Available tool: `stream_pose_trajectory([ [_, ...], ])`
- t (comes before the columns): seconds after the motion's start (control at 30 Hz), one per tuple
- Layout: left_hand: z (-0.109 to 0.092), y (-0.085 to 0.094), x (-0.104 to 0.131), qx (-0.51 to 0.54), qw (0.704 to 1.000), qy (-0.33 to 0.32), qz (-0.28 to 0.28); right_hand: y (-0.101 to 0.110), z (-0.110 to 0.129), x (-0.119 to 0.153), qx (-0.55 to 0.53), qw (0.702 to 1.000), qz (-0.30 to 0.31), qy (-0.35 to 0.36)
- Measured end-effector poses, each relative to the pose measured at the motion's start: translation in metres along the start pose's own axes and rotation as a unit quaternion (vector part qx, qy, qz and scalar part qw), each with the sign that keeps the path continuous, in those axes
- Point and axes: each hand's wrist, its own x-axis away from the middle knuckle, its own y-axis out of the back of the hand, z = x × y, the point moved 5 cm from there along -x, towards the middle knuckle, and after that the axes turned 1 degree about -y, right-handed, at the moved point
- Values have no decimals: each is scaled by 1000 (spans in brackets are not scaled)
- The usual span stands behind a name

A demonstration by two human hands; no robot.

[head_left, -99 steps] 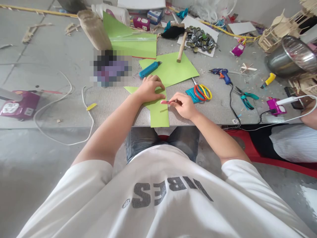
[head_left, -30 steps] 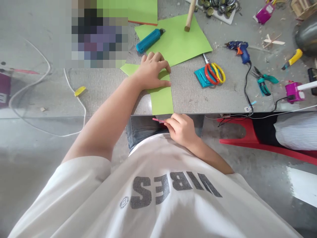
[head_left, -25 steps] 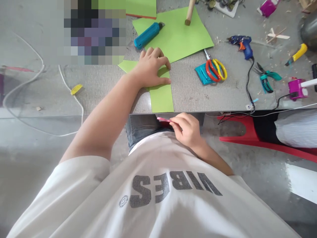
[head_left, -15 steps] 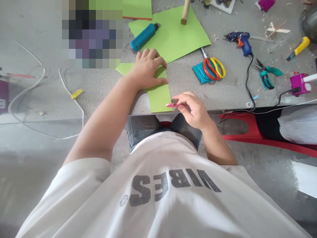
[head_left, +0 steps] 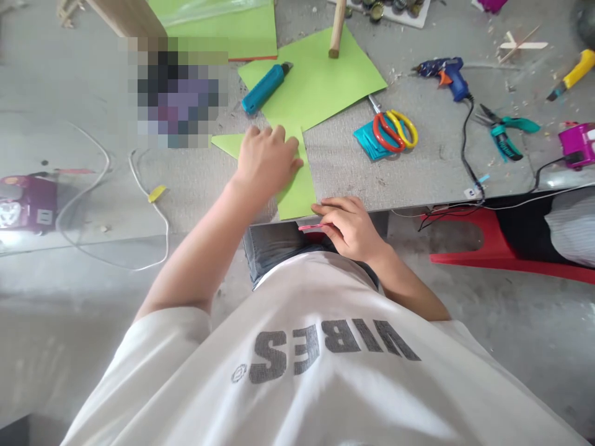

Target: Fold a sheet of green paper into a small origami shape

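Note:
Pressed down on a green paper piece [head_left: 296, 204], my left hand [head_left: 267, 161] has its fingers slightly bent and apart. That piece reaches the table's front edge, and its pointed end shows left of the hand. My right hand [head_left: 351, 228] pinches a thin pink stick-like item [head_left: 310, 227] at the front edge, its fingertips by the paper's lower right corner. The item's exact kind is unclear. A larger green sheet [head_left: 320, 87] lies beyond my left hand, with a teal utility knife [head_left: 264, 90] on its left side and a wooden stick [head_left: 338, 31] over its far part.
On the right lie red-and-yellow-handled scissors [head_left: 395, 131] over a blue packet [head_left: 369, 139], a blue glue gun [head_left: 449, 75], teal pliers [head_left: 504, 133] and a yellow cutter [head_left: 571, 74]. A white cable [head_left: 105, 167] loops at left. A red chair [head_left: 493, 248] stands at right.
My right hand and the pink item have shifted down toward me, to the table edge. My left hand's fingers have drawn closer together on the paper. The view has shifted slightly.

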Motion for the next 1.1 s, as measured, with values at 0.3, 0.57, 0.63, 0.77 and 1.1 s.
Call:
stream_pose_trajectory([
  [0.3,12,-49,46,88,992,-70,-62,18,-15,-27,-92,992,-28,-83],
  [0.57,16,-59,41,103,992,-64,-34,11,-53,-67,-41,980,7,-192],
  [0.63,17,-59,41,114,990,-67,-42,6,-55,-75,-4,981,26,-190],
  [0.77,17,-59,42,118,990,-68,-42,3,-60,-91,60,982,41,-173],
  [1.1,16,-59,42,129,989,-61,-48,-2,-92,-143,107,977,81,-165],
])
